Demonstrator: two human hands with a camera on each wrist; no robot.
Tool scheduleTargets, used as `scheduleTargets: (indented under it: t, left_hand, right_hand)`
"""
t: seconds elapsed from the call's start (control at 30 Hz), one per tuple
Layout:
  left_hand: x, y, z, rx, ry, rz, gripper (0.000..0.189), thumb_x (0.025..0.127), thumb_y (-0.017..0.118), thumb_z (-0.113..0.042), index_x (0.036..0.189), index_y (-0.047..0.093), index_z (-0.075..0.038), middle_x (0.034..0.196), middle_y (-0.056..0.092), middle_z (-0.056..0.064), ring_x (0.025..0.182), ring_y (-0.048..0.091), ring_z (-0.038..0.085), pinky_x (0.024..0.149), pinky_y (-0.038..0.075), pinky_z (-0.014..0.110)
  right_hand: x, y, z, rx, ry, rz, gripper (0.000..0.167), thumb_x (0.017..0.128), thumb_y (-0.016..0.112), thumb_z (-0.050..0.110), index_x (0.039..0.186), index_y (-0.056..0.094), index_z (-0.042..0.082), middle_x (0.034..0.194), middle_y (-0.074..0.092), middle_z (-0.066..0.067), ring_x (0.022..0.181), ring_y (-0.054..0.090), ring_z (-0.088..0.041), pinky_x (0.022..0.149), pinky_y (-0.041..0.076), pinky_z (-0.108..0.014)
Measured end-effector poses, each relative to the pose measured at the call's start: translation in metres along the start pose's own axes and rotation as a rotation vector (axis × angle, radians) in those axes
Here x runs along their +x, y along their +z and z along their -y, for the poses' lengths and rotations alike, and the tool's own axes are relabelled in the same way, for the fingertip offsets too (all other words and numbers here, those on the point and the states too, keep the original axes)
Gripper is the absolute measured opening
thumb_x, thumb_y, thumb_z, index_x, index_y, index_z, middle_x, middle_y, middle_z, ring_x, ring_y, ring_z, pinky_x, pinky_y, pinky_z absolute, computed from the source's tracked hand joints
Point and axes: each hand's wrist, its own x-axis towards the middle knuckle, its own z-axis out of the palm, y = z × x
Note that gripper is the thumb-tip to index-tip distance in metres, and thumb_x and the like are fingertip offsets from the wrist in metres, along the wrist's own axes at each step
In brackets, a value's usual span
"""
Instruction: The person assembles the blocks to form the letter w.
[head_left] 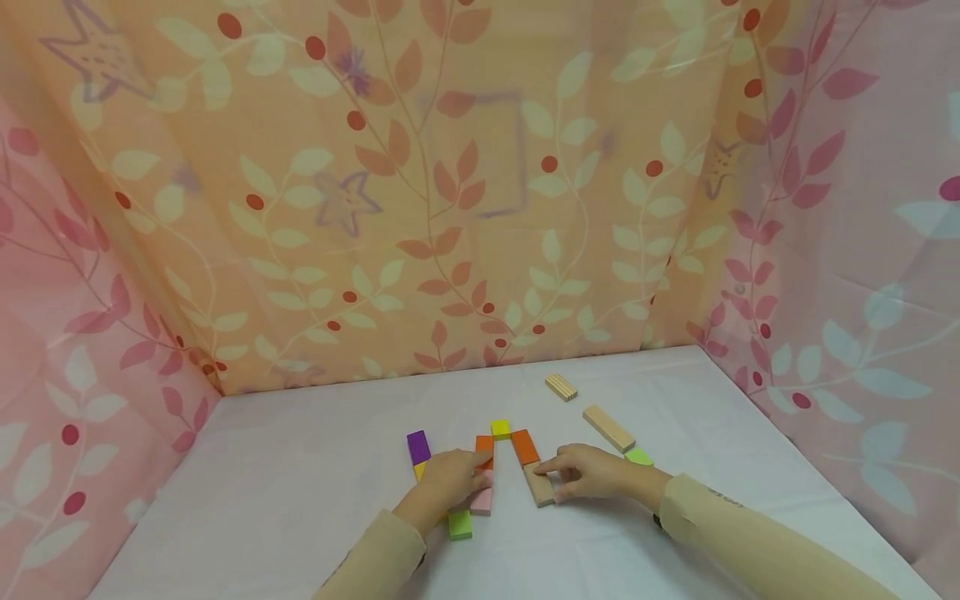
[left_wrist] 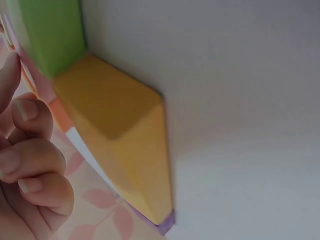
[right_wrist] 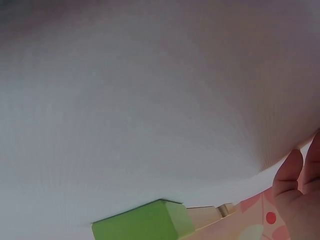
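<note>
My left hand [head_left: 450,479] lies over a row of blocks, its index fingertip at the orange block [head_left: 484,450] and its other visible fingertip at the pink block [head_left: 482,501]. The left wrist view shows several loosely curled fingers [left_wrist: 35,160] beside this row. With index finger and thumb my right hand [head_left: 592,471] pinches a plain wooden block [head_left: 538,485], set end to end with a second orange block [head_left: 525,447]. A yellow block [head_left: 500,429] sits at the top between the two lines. The right wrist view hides the pinched block.
Left of the left hand, a purple block [head_left: 418,448], an orange-yellow block [left_wrist: 120,115] and a green block [head_left: 460,525] form another line. On the right lie a long wooden block [head_left: 608,428], a light green block [head_left: 639,457] and a ridged wooden piece [head_left: 561,387]. Patterned curtains [head_left: 480,250] enclose the white table [head_left: 300,467].
</note>
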Motion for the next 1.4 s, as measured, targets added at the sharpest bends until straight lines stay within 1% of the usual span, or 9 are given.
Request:
scheduleTargets:
  t: [0.13,0.23,0.37,0.53,0.63,0.73,0.93,1.07,1.4]
  left_hand:
    - [0.003,0.002,-0.006,0.006,0.033,-0.017,0.049,0.09,0.067,-0.041,0.135,0.06,-0.023,0.114,0.068,0.003,0.095,0.06,0.021,0.081,0.05,0.035]
    - [0.006,0.003,-0.013,0.002,0.049,-0.02,0.051,0.089,0.068,-0.042,0.136,0.059,-0.024,0.11,0.069,0.001,0.096,0.061,0.02,0.083,0.05,0.037]
    - [0.008,0.004,-0.023,-0.013,0.047,-0.017,0.055,0.088,0.068,-0.044,0.138,0.057,-0.022,0.117,0.068,0.0,0.1,0.063,0.02,0.089,0.049,0.043]
    - [0.013,0.006,-0.034,-0.015,0.02,-0.011,0.057,0.088,0.067,-0.045,0.139,0.056,-0.022,0.122,0.067,0.0,0.081,0.057,0.016,0.076,0.049,0.038]
    - [0.017,0.01,-0.04,0.011,0.011,-0.019,0.059,0.087,0.067,-0.048,0.139,0.055,-0.024,0.118,0.068,0.001,0.084,0.059,0.018,0.076,0.05,0.039]
    - [0.023,0.013,-0.047,0.054,0.0,-0.037,0.063,0.085,0.067,-0.053,0.139,0.055,-0.024,0.113,0.069,0.003,0.087,0.061,0.02,0.078,0.051,0.041]
    - [0.028,0.016,-0.057,0.146,-0.057,-0.06,0.062,0.086,0.063,-0.058,0.138,0.056,-0.027,0.099,0.071,0.005,0.069,0.054,0.019,0.063,0.048,0.032]
    - [0.028,0.018,-0.059,0.18,-0.068,-0.071,0.059,0.086,0.063,-0.058,0.137,0.058,-0.028,0.091,0.068,0.005,0.066,0.051,0.018,0.059,0.045,0.029]
    - [0.029,0.019,-0.06,0.176,-0.063,-0.107,0.061,0.083,0.065,-0.058,0.135,0.06,-0.027,0.097,0.068,0.005,0.067,0.052,0.017,0.059,0.045,0.029]
  right_hand:
    - [-0.001,-0.001,0.002,0.008,0.009,-0.001,0.045,0.087,0.074,0.029,0.127,0.066,0.013,0.079,0.049,0.006,0.073,0.045,-0.005,0.064,0.04,-0.02]
    - [-0.001,-0.001,0.004,0.015,0.013,-0.008,0.045,0.086,0.074,0.029,0.127,0.066,0.012,0.078,0.048,0.006,0.072,0.045,-0.006,0.064,0.039,-0.02]
    - [-0.001,0.0,0.006,0.021,0.025,-0.014,0.046,0.086,0.074,0.031,0.127,0.066,0.013,0.077,0.048,0.005,0.071,0.044,-0.006,0.063,0.038,-0.021]
    - [-0.002,0.001,0.005,0.02,0.017,-0.022,0.049,0.085,0.074,0.031,0.129,0.064,0.014,0.077,0.048,0.005,0.072,0.045,-0.006,0.064,0.039,-0.021]
    - [-0.006,-0.002,0.002,0.037,0.016,-0.026,0.05,0.084,0.075,0.029,0.13,0.063,0.012,0.079,0.049,0.006,0.074,0.045,-0.006,0.065,0.04,-0.021]
    - [-0.013,-0.007,-0.002,0.063,0.035,-0.042,0.05,0.085,0.075,0.027,0.13,0.062,0.009,0.082,0.051,0.006,0.074,0.045,-0.005,0.066,0.041,-0.022]
    - [-0.032,-0.019,-0.014,0.064,0.052,-0.127,0.047,0.086,0.074,0.018,0.128,0.062,0.001,0.08,0.05,0.009,0.07,0.043,-0.002,0.061,0.041,-0.021]
    - [-0.047,-0.027,-0.022,0.082,0.071,-0.183,0.043,0.087,0.073,0.014,0.126,0.062,-0.003,0.078,0.05,0.009,0.068,0.043,-0.002,0.059,0.041,-0.022]
    - [-0.078,-0.041,-0.043,0.122,0.215,-0.272,0.043,0.091,0.068,0.015,0.129,0.059,-0.004,0.081,0.051,0.003,0.067,0.043,-0.005,0.055,0.039,-0.021]
